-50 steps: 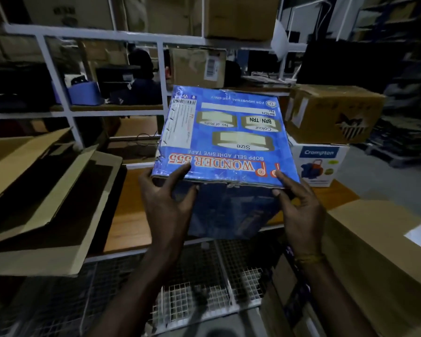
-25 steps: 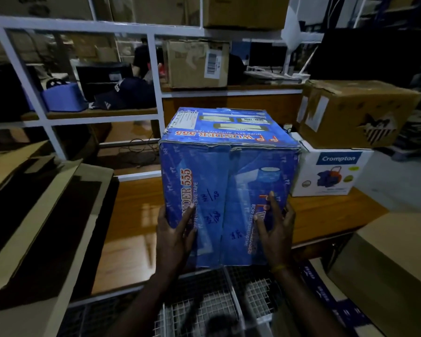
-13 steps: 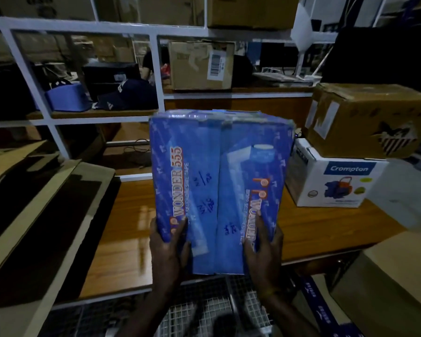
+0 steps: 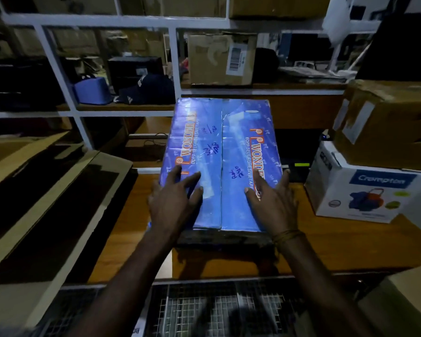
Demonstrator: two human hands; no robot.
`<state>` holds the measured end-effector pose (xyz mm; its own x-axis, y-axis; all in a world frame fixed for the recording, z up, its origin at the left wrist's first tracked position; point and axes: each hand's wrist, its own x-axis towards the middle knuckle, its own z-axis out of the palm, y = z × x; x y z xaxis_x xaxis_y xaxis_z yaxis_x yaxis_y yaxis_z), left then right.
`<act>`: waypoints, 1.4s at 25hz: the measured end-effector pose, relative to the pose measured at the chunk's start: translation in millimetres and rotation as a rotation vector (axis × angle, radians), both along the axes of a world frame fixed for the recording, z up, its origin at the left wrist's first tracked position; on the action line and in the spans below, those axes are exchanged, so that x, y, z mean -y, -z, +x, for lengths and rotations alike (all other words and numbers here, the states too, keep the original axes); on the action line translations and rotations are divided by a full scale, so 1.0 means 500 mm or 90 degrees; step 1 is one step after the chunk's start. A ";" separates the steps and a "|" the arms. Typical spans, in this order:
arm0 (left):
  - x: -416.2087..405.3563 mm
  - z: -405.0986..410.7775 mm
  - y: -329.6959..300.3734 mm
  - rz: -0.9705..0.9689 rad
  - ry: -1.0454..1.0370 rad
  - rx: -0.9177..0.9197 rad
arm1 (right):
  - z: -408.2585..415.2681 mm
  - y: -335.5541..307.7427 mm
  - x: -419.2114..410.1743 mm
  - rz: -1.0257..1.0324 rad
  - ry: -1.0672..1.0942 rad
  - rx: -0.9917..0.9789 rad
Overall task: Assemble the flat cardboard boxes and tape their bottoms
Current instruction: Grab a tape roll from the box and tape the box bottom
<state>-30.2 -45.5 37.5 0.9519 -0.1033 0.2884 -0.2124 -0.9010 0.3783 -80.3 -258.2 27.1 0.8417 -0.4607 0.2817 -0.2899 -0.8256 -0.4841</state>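
A blue printed cardboard box [image 4: 220, 147] stands on the wooden table [image 4: 326, 244], its two closed flaps facing up with the seam running down the middle. My left hand [image 4: 174, 203] lies flat on the left flap near the box's front edge, fingers spread and straight. My right hand [image 4: 272, 200] lies flat on the right flap in the same way. Neither hand curls round anything. No tape roll is visible.
Flattened brown cardboard [image 4: 46, 203] leans at the left. A white Crompton box [image 4: 365, 190] with a brown carton [image 4: 389, 122] on top stands at the right. White shelf frames [image 4: 178, 64] rise behind. A wire mesh rack [image 4: 216, 310] lies below the table edge.
The box was tipped over from showing its label face to having its flap side up, and it was set down on the table. Both hands moved from its lower sides onto the top flaps.
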 end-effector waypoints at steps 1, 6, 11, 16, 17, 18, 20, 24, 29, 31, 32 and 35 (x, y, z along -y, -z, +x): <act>0.000 0.004 0.002 0.025 -0.006 -0.027 | -0.002 -0.002 0.001 -0.011 -0.021 -0.023; -0.006 0.022 0.002 0.011 -0.008 -0.093 | -0.040 0.000 0.013 -0.044 -0.159 -0.084; 0.012 0.002 -0.030 -0.037 -0.049 -0.085 | -0.039 -0.036 0.052 -0.064 -0.269 -0.166; -0.017 0.011 -0.028 -0.073 -0.074 -0.059 | -0.034 -0.038 0.019 -0.118 -0.264 -0.176; -0.024 0.014 -0.025 -0.077 -0.074 -0.061 | -0.034 -0.035 0.011 -0.132 -0.261 -0.173; -0.030 0.017 -0.021 -0.075 -0.069 -0.069 | -0.034 -0.033 0.006 -0.140 -0.258 -0.171; -0.040 0.015 -0.021 -0.053 -0.054 -0.090 | -0.032 -0.032 0.003 -0.134 -0.260 -0.171; -0.048 0.007 -0.037 0.035 0.008 -0.140 | -0.027 -0.033 -0.006 -0.110 -0.267 -0.180; -0.037 0.000 -0.051 0.129 0.280 -0.162 | -0.021 -0.031 -0.039 -0.116 -0.270 -0.140; -0.050 0.010 -0.057 0.150 0.374 -0.150 | -0.022 -0.029 -0.053 -0.087 -0.288 -0.100; -0.059 0.020 -0.062 0.139 0.410 -0.140 | -0.022 -0.026 -0.058 -0.066 -0.297 -0.078; -0.079 0.055 -0.074 0.044 0.507 -0.117 | -0.022 -0.009 -0.071 -0.021 -0.298 0.022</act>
<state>-2.8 -6.2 74.4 0.6172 -0.7801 0.1028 -0.7383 -0.5289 0.4186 -91.0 -222.5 31.6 0.9468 -0.0239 0.3209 0.1332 -0.8786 -0.4585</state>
